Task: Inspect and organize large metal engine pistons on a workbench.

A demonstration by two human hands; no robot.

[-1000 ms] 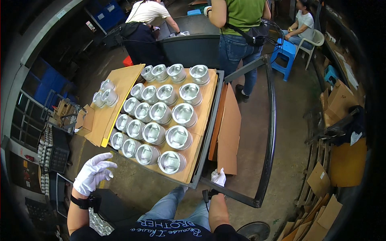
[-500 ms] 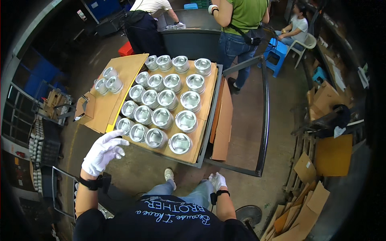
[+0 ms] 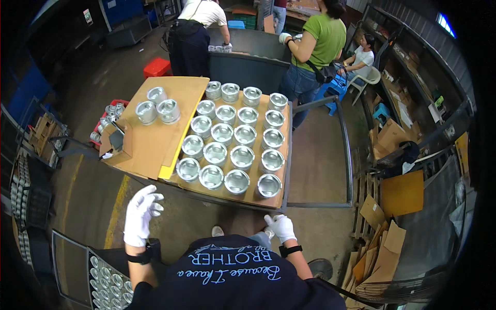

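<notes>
My left hand, in a white glove, is raised just short of the near edge of a cardboard-covered bench. Its fingers are apart and loosely bent, with nothing in them. The white-gloved right hand hangs by the bench's near right corner, open and empty, its fingers slightly curled. Ahead of both hands, rows of silver metal pistons stand upright on a brown cardboard sheet. Three more pistons stand on a second cardboard sheet to the left, which has a yellow edge and overlaps the first. Neither hand touches a piston.
An open cardboard box sits at the left sheet's near corner. A metal frame juts out right of the bench. More pistons fill a rack at lower left. Flattened cardboard leans at right. Two people work at a dark bin.
My left hand has drawn back from the nearest left piston and turned more upright. The right hand has risen toward the bench corner. The view has shifted, showing more of the room's far side.
</notes>
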